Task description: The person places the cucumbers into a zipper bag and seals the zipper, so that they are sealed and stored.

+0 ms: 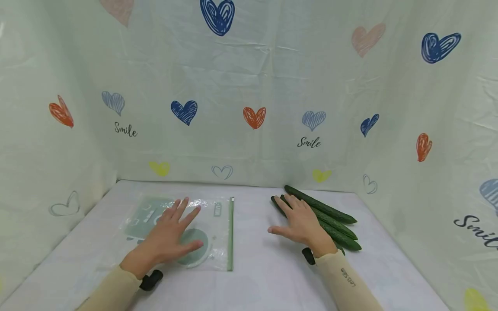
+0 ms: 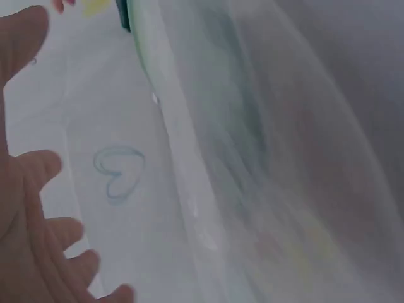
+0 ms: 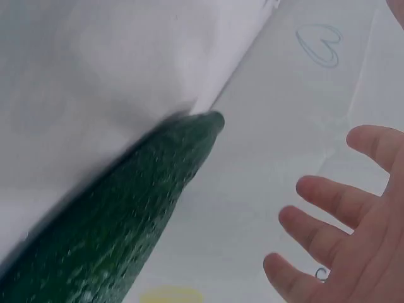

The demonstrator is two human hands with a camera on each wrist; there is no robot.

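Across the left part of the white desk [image 1: 254, 242] lies a clear bag [image 1: 215, 233] with pale green printing and a green strip along its right edge; the left hand [image 1: 167, 239] is above it, fingers and thumb spread wide, hiding much of the middle and part of the lettering. Whether that palm touches the plastic is hard to tell. On the right part of the desk, dark green cucumbers [image 1: 336, 229] lie side by side at a slant, and the right hand [image 1: 299, 222], its fingers also spaced wide, covers their nearer left portions. Three show plainly; a further green tip peeks out beside the wrist, its length hidden, so the full count is uncertain. From the left wrist, the bag is a blurred, milky sheet running out of view, its printing unreadable. From the right wrist, one bumpy cucumber is cut off at the lower left, its end sharp enough to see, with the fingers apart from it and the thumb mostly out of frame. Pale sleeves [image 1: 346, 280] run off the bottom edge.
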